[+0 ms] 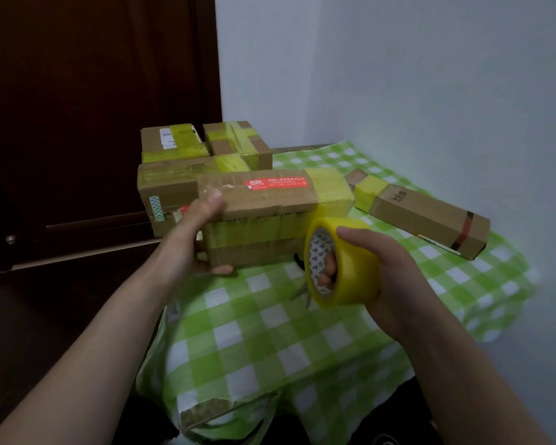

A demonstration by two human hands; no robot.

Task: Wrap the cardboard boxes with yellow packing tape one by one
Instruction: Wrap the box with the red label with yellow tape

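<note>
My left hand (pixel 203 226) grips the left end of a long cardboard box (pixel 264 207), thumb on top and fingers beneath, holding it just above the table. The box bears a red label and bands of yellow tape along its front face and around its right end. My right hand (pixel 382 271) holds a roll of yellow packing tape (pixel 341 261) at the box's lower right corner, thumb on the outer rim and fingers inside the core. The roll touches or nearly touches the box.
A stack of taped boxes (pixel 206 149) stands behind at the back left. A long flat box (pixel 430 216) with one yellow band lies at the right. A green checked cloth (pixel 270 332) covers the table. A dark wooden door (pixel 93 107) is left, a white wall right.
</note>
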